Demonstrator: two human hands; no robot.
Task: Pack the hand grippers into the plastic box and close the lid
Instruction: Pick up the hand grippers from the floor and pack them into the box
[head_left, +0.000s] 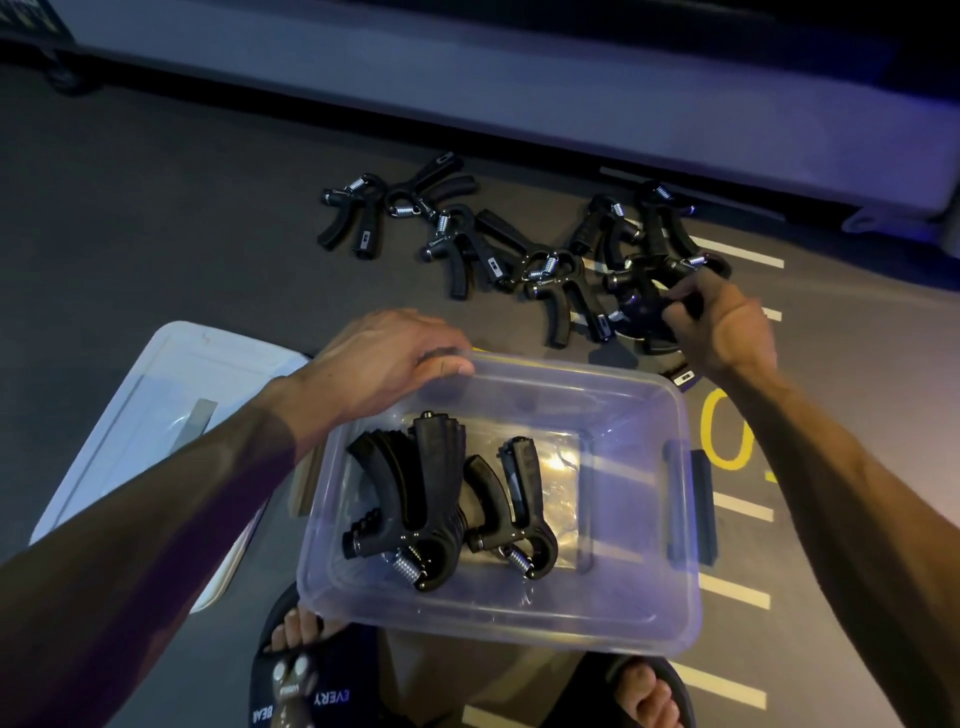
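Observation:
A clear plastic box (644, 618) stands open on the floor in front of me. Inside lie several black hand grippers with steel springs (415, 499), stacked at the left, and one more (511, 514) beside them. My left hand (384, 358) grips the box's far left rim. Beyond the box, my right hand (722, 317) closes its fingers on a black hand gripper (641, 312) in the loose pile. Several other hand grippers (462, 244) lie scattered on the floor farther back. The box's lid (171, 415) lies flat to the left.
The dark floor carries white dashes and a yellow painted mark (727, 436) to the right of the box. A long pale raised edge (519, 93) runs across the back. My sandalled feet (644, 691) stand just below the box.

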